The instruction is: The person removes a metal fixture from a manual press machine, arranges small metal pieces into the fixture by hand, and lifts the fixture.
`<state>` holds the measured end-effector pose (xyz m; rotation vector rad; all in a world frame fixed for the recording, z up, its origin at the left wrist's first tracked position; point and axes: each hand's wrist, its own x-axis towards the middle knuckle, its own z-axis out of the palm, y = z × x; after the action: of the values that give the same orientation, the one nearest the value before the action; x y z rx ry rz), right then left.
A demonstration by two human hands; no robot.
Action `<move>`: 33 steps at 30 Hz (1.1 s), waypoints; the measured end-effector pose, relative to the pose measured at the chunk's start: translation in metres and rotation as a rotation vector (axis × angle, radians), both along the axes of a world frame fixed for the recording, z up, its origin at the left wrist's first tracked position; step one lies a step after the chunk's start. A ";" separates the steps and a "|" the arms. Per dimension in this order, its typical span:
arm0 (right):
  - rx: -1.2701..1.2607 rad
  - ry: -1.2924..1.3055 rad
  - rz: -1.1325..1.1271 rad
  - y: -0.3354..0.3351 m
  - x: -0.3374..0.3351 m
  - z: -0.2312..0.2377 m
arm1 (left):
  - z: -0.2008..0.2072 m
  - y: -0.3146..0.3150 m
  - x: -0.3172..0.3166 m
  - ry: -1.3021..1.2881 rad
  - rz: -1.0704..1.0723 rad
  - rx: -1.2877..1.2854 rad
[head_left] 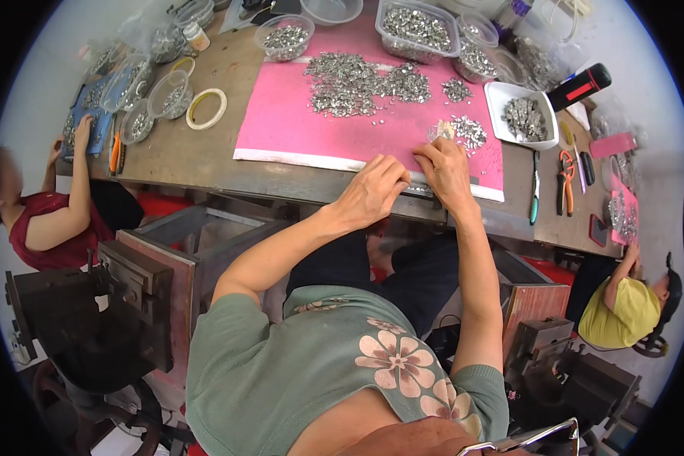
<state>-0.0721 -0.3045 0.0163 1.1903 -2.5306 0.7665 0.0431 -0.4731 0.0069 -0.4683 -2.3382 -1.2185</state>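
Observation:
My left hand (pixel 374 190) and my right hand (pixel 443 169) meet at the near edge of a pink mat (pixel 296 121) on the workbench. The fingertips of both pinch together over something small that I cannot make out. A clear crumpled bit (pixel 441 131) lies just beyond my right hand. Heaps of small silver metal pieces (pixel 357 82) cover the far part of the mat, with a smaller heap (pixel 470 131) close to my right hand.
Clear tubs of metal pieces (pixel 414 29) line the far edge; a white tray (pixel 521 114) is right. Tape ring (pixel 206 108), orange pliers (pixel 567 182), green-handled tool (pixel 534 196) lie about. One person sits left (pixel 49 220), another right (pixel 623 304).

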 end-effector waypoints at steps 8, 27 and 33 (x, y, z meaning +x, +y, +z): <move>0.065 0.070 0.025 0.000 -0.002 -0.001 | -0.003 0.003 -0.002 0.072 0.023 -0.074; -0.368 -0.468 -0.023 0.018 0.056 0.007 | -0.008 -0.005 0.005 0.174 0.074 -0.221; -0.400 -0.298 -0.009 0.012 0.066 -0.005 | -0.021 -0.002 0.012 0.151 0.129 -0.167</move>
<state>-0.0062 -0.2922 0.0109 0.9879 -2.4268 1.4600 0.0547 -0.4751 -0.0138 -0.4407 -2.3108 -0.9022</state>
